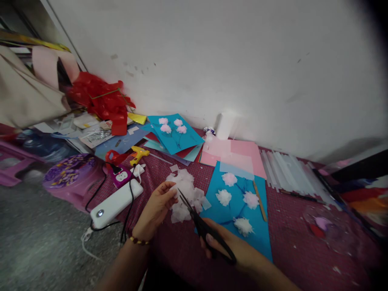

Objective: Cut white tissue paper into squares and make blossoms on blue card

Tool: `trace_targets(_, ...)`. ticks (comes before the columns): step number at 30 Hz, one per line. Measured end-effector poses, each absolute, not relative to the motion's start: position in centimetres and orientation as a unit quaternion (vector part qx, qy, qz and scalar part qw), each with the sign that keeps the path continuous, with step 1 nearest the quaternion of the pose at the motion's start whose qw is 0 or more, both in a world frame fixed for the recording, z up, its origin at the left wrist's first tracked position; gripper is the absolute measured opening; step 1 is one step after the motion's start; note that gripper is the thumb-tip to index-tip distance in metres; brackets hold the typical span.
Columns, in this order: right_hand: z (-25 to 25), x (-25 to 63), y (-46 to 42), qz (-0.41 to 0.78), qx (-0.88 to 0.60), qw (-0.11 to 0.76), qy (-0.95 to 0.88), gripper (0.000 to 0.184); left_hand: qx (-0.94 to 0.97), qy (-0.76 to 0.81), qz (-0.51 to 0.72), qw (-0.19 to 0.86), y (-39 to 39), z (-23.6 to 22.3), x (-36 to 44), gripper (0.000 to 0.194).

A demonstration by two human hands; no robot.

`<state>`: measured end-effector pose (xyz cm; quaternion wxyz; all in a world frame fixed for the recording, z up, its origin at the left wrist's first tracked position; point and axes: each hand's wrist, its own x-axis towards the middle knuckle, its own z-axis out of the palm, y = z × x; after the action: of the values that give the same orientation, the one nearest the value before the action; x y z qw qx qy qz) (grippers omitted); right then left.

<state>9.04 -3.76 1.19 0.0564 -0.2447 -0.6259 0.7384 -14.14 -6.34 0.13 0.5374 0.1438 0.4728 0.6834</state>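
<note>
In my right hand [222, 240] is a pair of black-handled scissors [198, 220], its tips pointing up and left toward my other hand. My left hand [159, 204] pinches a small piece of thin white paper, mostly covered by the fingertips. Behind the scissors' blades lies a loose pile of white paper pieces [183, 182]. To the right, a blue sheet [260, 234] carries several pale paper flowers [224, 197] and painted stems. A thin tan stick [260, 201] rests across its right part.
A white power bank [117, 204] with cables, a yellow glue gun [139, 154] and a purple socket block [122, 176] lie at left. Pink sheets [245, 155] and translucent glue sticks [291, 173] lie behind at right. Another blue flower sheet [172, 141] leans at the back.
</note>
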Motion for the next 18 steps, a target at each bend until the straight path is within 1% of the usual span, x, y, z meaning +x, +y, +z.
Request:
trace_targets(3,1.4,8.8,-3.7,0.743,-0.245,0.063,-0.619,0.053,0.168,0.484,0.665,0.544,-6.5,0.2,-14.0,0.035)
trace_targets(10,0.6,8.5,-3.8,0.756,-0.257,0.071,-0.598,0.053,0.181,0.484,0.658,0.548,-6.7,0.4,-14.0,0.029)
trace_targets(18,0.4,8.6,-3.4,0.741,-0.260,0.066,-0.616,0.051,0.243,0.536,0.614,0.526,-6.3,0.3,-14.1,0.038)
